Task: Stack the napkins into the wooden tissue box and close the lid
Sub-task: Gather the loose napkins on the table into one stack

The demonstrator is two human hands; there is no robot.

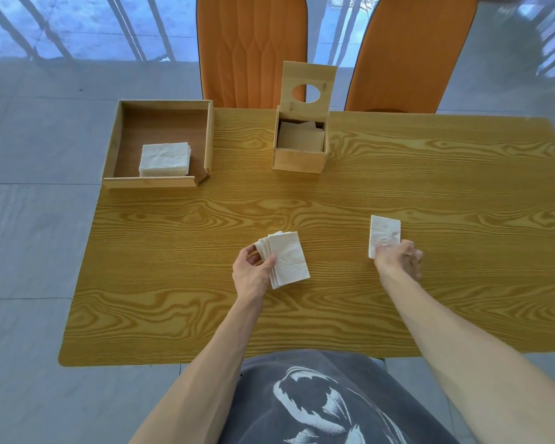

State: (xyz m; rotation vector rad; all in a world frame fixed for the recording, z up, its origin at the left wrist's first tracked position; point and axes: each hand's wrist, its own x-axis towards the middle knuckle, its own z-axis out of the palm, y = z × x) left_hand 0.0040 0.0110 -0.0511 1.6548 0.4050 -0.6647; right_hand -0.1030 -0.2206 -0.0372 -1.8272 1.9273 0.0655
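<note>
The wooden tissue box (298, 159) stands at the table's far middle, its lid (308, 83) with an oval hole tipped up and back. Several napkins lie inside it in shadow. My left hand (252, 272) grips a fanned bundle of white napkins (287, 259) just above the table's middle. To the right, my right hand (398, 257) pinches the near edge of a single folded napkin (384, 232). Another napkin stack (164, 159) rests in the wooden tray (148, 182) at the far left.
Two orange chairs (252, 49) stand behind the table's far edge, close behind the tissue box. The wood-grain table (430, 187) is bare on its right half and along the near edge. Grey tile floor surrounds it.
</note>
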